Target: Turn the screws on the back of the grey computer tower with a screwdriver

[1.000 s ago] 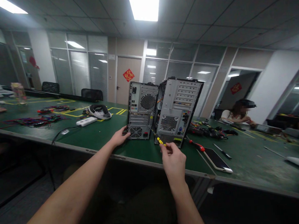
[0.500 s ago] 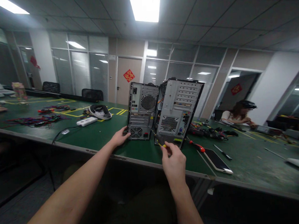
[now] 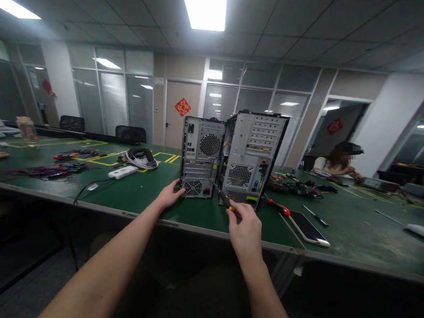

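In the head view, the screwdriver (image 3: 225, 198) is pinched between the thumb and closed fingertips of the right hand (image 3: 244, 219), its shaft tilted up toward the lower right edge of the left computer case (image 3: 198, 159); whether its tip is seated there cannot be told. The left hand (image 3: 169, 194) is laid against that case's lower left edge; how far its fingers are closed is hidden. The screwdriver can be judged light and stiff, best held by its black-and-yellow handle, in line with the shaft, since a tip could slip if tilted. The case, stood upright on the counter (image 3: 149, 192), may be expected to be heavy and rigid, with thin metal edges; it is best braced low at its sides, clear of the fan grille (image 3: 192, 187).
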